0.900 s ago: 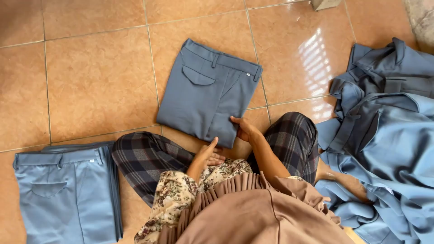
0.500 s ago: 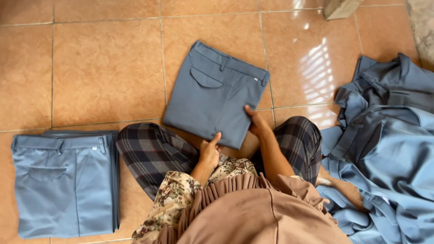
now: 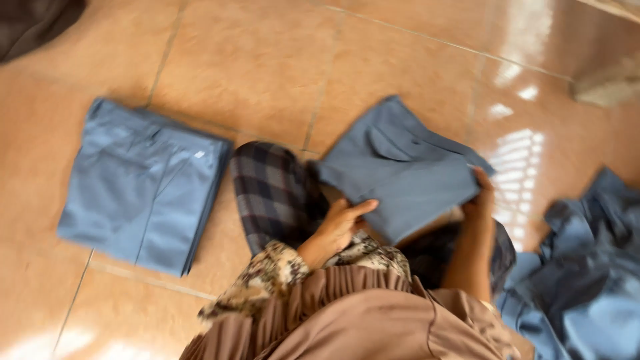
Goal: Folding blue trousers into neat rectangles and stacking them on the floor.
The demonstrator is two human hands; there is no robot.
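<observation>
A folded pair of grey-blue trousers (image 3: pixel 400 170) is held at the centre of the frame, over the lap. The cloth is a smooth, matte woven fabric, folded into a rough rectangle tilted up to the right, with a flapped back pocket seen on its upper face. Its lower left edge is gripped by the left hand (image 3: pixel 340 223), fingers curled under and thumb laid on top. Its right edge is gripped by the right hand (image 3: pixel 481 200), fingers closed around the fold. Beneath it, dark plaid cloth (image 3: pixel 270 193) is draped over the knees. A neat stack of the same folded trousers (image 3: pixel 143 183) lies flat on the glossy terracotta tiled floor (image 3: pixel 247 60) at the left. A crumpled heap of blue garments (image 3: pixel 587 267) is seen at the lower right. The picture is blurred.
</observation>
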